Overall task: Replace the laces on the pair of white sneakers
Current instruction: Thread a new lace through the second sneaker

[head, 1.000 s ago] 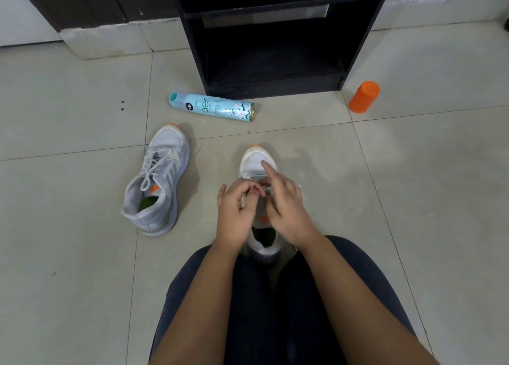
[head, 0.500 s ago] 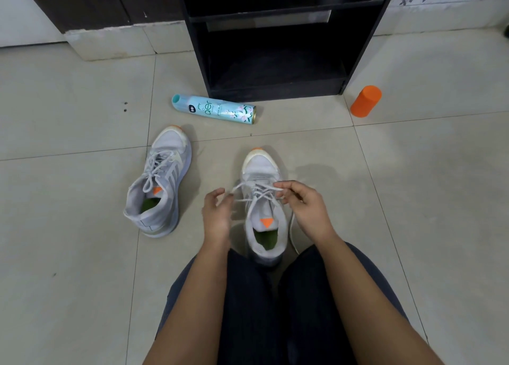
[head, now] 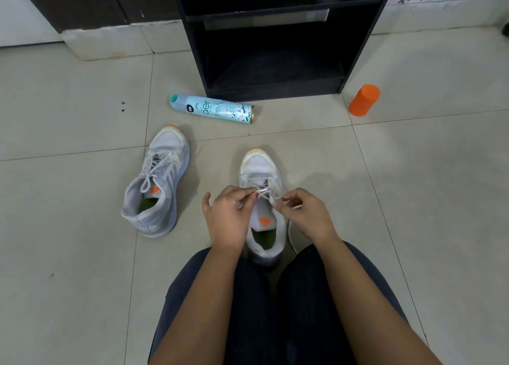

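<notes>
**A:** The near sneaker [head: 258, 166] sits on the tiled floor [head: 413, 199] right in front of the person. The left hand [head: 224, 221] and right hand [head: 309, 214] each pinch a bit of its lace [head: 264, 191] over the tongue [head: 263, 213]. Any risk?

**B:** An uneven tug could probably yank one end back through an eyelet. Can't tell if that's a knot, the hands cover it. The other sneaker [head: 161, 180] sits laced, off to the left.

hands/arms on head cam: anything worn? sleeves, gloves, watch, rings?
Nothing worn that shows. Left hand and right hand are bare: no gloves, no visible rings. Left forearm and right forearm are bare down to the frame edge, with no sleeve, watch or bracelet in view. One left-hand nail may carry reddish polish, but it is too small to be sure.
</notes>
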